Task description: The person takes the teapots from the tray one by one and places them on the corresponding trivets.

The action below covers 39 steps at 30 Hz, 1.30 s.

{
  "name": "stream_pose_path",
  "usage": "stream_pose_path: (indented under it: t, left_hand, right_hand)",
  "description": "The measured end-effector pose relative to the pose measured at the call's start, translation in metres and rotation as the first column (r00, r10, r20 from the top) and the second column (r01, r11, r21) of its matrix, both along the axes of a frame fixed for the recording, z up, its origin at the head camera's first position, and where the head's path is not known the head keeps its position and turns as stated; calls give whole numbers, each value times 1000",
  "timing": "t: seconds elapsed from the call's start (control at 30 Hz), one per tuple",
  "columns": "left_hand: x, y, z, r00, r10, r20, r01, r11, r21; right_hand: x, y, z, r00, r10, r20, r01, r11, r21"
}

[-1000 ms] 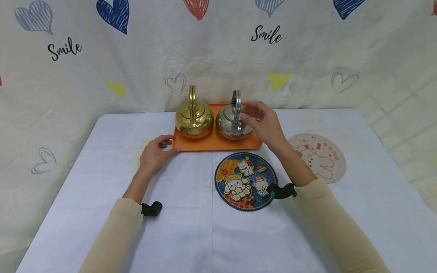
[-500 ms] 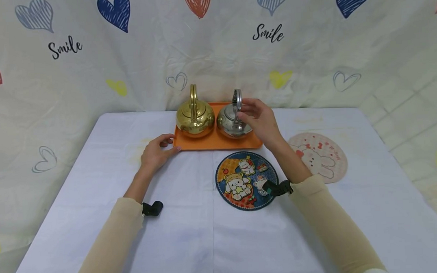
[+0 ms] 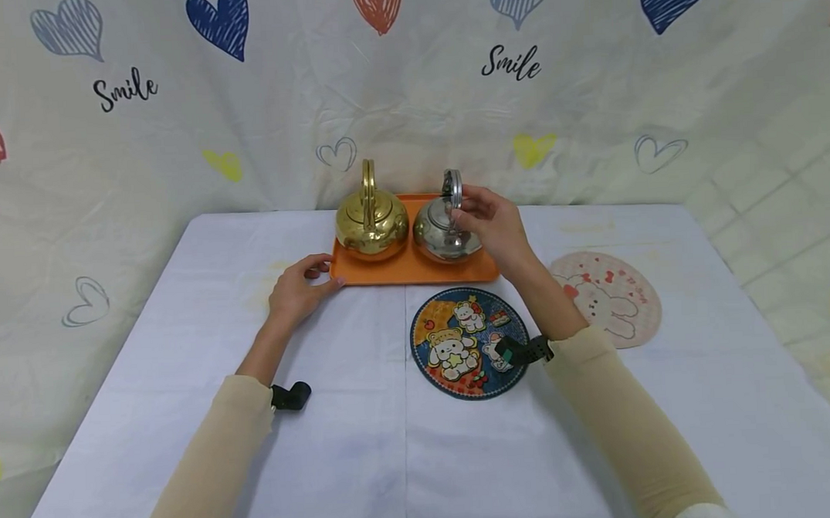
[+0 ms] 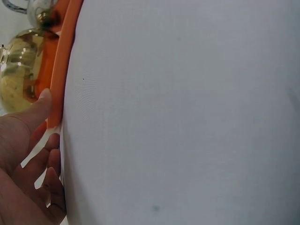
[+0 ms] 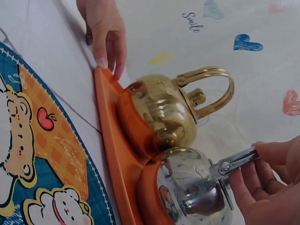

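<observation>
An orange tray (image 3: pixel 416 273) at the table's back centre carries a gold kettle (image 3: pixel 372 226) on the left and a silver kettle (image 3: pixel 438 239) on the right, both with their handles upright. My right hand (image 3: pixel 490 221) pinches the top of the silver kettle's handle (image 5: pixel 234 161), thumb above and fingers below. My left hand (image 3: pixel 296 289) rests on the table at the tray's front left corner, its thumb (image 4: pixel 43 101) against the tray's rim (image 4: pixel 58 79) and its fingers relaxed. The right wrist view shows the gold kettle (image 5: pixel 164 110) close behind the silver kettle (image 5: pixel 187 192).
A round blue mat with cartoon bears (image 3: pixel 460 342) lies just in front of the tray, under my right forearm. A round pink rabbit mat (image 3: pixel 611 297) lies to the right. A heart-printed cloth backdrop (image 3: pixel 408 97) rises behind the white-covered table (image 3: pixel 368 462).
My right hand has moved left from beside the silver kettle and closed its fingers on the handle's top. The left hand, the tray and both kettles have stayed put.
</observation>
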<state>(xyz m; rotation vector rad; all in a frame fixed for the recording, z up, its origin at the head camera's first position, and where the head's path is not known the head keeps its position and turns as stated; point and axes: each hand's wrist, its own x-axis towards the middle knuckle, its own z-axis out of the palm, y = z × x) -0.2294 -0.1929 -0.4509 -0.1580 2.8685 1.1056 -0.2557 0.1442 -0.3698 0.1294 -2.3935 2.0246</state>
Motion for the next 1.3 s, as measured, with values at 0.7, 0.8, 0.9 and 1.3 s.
stream_pose_path:
  t: [0.7, 0.8, 0.9, 1.3]
  left_hand:
    - [0, 1, -1, 1000, 8, 1, -8, 1000, 3]
    - [0, 1, 0, 1000, 7, 1, -7, 1000, 7]
    - [1, 1, 0, 1000, 4, 4, -4, 1000, 4]
    - [2, 1, 1, 1000, 3, 6, -3, 1000, 11]
  right_hand:
    - [2, 9, 0, 999, 6, 45, 1, 988, -154]
    - [4, 11, 3, 999, 4, 38, 2, 988, -151]
    - [6, 13, 6, 999, 9, 33, -4, 987, -161]
    - [13, 29, 12, 1000, -16, -10, 14, 986, -168]
